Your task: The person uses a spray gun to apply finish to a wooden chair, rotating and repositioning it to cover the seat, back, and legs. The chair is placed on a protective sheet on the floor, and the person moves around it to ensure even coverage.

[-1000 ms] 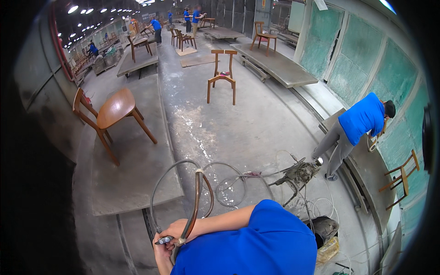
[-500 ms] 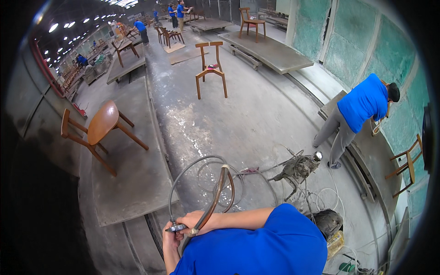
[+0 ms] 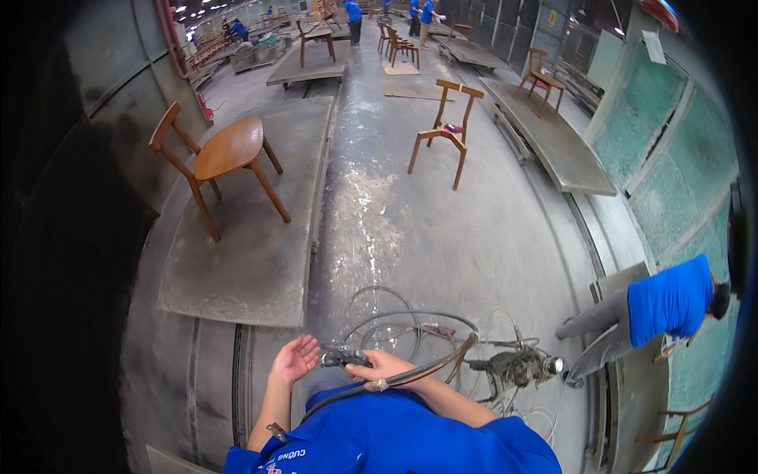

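Observation:
My right hand (image 3: 384, 366) is closed on a small dark metal spray gun (image 3: 343, 358) in front of my body. A hose (image 3: 426, 366) runs over my right forearm, and another loops onto the floor. Just left of the gun, my left hand (image 3: 296, 360) is open, its palm up and its fingers apart, with nothing in it. Ahead and to the left, a brown wooden chair (image 3: 230, 148) stands on a low grey platform (image 3: 237, 292). A chair frame (image 3: 442, 134) with an open seat stands on the floor farther ahead.
Coiled hoses and a dirty metal pump (image 3: 517, 370) lie at my right. Beyond it a co-worker in a blue shirt (image 3: 668, 306) bends over a platform near the green wall (image 3: 639, 103). A chair (image 3: 542, 82) stands on the far right platform (image 3: 553, 142).
My left hand has come off the spray gun and opened beside it. The view has turned left and tilted, so the chairs and the co-worker appear shifted right.

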{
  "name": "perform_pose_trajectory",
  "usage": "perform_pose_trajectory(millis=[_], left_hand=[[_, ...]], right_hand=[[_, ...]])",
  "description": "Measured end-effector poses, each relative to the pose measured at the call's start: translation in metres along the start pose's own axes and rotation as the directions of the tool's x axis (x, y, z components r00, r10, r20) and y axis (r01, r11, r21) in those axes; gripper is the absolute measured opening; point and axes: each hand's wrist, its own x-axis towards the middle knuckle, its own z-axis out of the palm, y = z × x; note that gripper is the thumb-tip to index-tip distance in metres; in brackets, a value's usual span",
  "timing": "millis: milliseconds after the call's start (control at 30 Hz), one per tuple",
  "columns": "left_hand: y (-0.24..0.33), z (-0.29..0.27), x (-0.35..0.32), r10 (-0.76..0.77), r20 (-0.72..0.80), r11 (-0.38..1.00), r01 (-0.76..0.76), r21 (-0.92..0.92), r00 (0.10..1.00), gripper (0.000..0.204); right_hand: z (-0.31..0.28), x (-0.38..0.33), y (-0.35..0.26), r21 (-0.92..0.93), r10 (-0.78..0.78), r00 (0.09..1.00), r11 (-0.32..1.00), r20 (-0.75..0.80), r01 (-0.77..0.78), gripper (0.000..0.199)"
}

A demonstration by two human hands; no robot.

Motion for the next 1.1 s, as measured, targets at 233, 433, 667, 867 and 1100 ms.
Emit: perform_pose_trajectory(millis=[233, 433, 667, 867, 1100], left_hand=[[0.035, 0.009, 0.091, -0.073, 0.088, 0.994, 0.08, -0.079, 0.993, 0.032], [0.101, 0.075, 0.2, -0.159, 0.147, 0.987, 0.158, 0.022, 0.976, 0.029], [0.174, 0.161, 0.278, -0.381, 0.163, 0.905, 0.332, 0.265, 0.91, 0.026], [0.203, 0.216, 0.322, -0.575, 0.208, 0.792, 0.474, 0.384, 0.791, 0.032], [0.227, 0.291, 0.301, -0.567, 0.217, 0.059, -0.224, 0.973, 0.795, 0.04]], right_hand=[[-0.072, 0.055, -0.017, 0.061, 0.23, 0.973, 0.971, 0.017, -0.23, 0.048], [-0.144, 0.136, -0.047, 0.074, 0.301, 0.928, 0.953, -0.221, -0.292, 0.053], [-0.209, 0.202, -0.088, 0.206, 0.331, 0.874, 0.94, -0.357, -0.272, 0.047], [-0.239, 0.213, -0.099, 0.245, 0.292, 0.805, 0.951, -0.516, -0.188, 0.044], [-0.31, 0.198, -0.094, 0.394, 0.279, 0.734, 0.919, -0.619, -0.017, 0.049]])
